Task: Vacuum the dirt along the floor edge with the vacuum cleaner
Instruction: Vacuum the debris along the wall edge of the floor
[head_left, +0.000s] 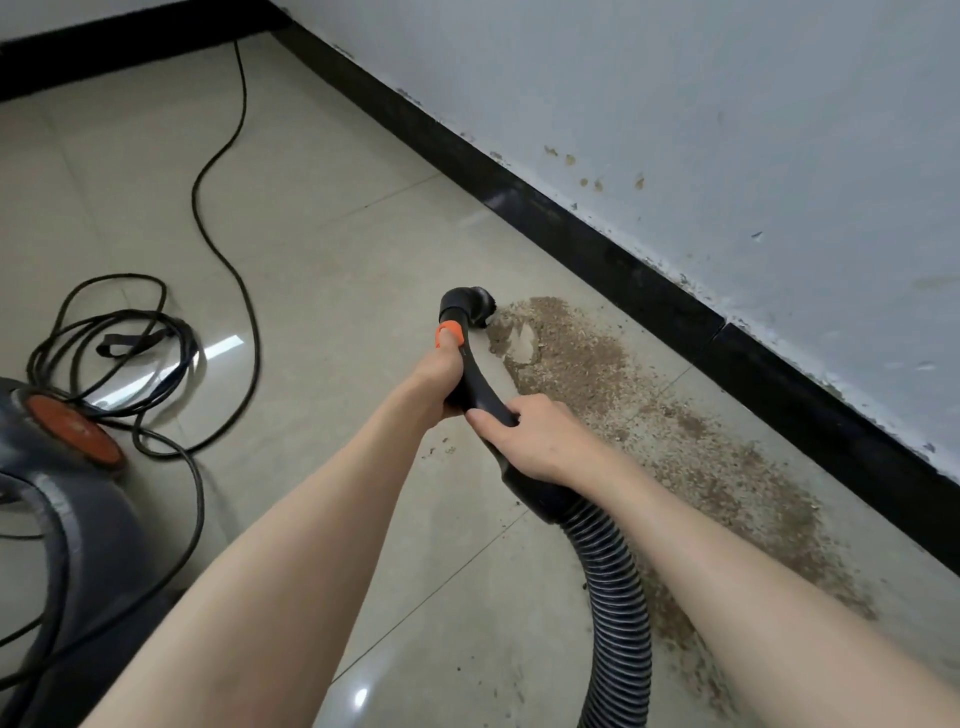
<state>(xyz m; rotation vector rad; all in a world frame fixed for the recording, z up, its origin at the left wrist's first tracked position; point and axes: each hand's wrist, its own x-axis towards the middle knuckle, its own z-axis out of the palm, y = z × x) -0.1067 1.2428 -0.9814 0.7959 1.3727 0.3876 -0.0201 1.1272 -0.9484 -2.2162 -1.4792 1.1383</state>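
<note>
floor (332, 218): pale glossy tiles with thin grout lines, running up to the wall on the right
wall (727, 104): whitish paint, chipped and stained just above its lower edge
skirting (613, 260): black strip along the foot of the wall, running diagonally from the far corner to the right edge
dirt (675, 431): brown crumbly band lying on the floor just beside the skirting, stretching from the nozzle back toward the lower right; a small bare patch shows at its far end next to the nozzle
vacuum cleaner (67, 519): dark grey body with a round orange disc, standing on the floor at the lower left, well apart from the dirt
power cord (156, 338): black cable, loosely coiled beside the vacuum body, one strand trailing off to the far wall
hose (618, 613): black ribbed tube coming up from the bottom edge between the two forearms to the handle
handle (478, 384): black curved rigid tube with an orange collar near its front
nozzle (470, 306): black rounded head, touching the far end of the dirt
right hand (535, 441): fingers curled round the rear of the handle where it meets the hose
left hand (441, 374): gripping the handle further forward, thumb lying on the orange collar
</note>
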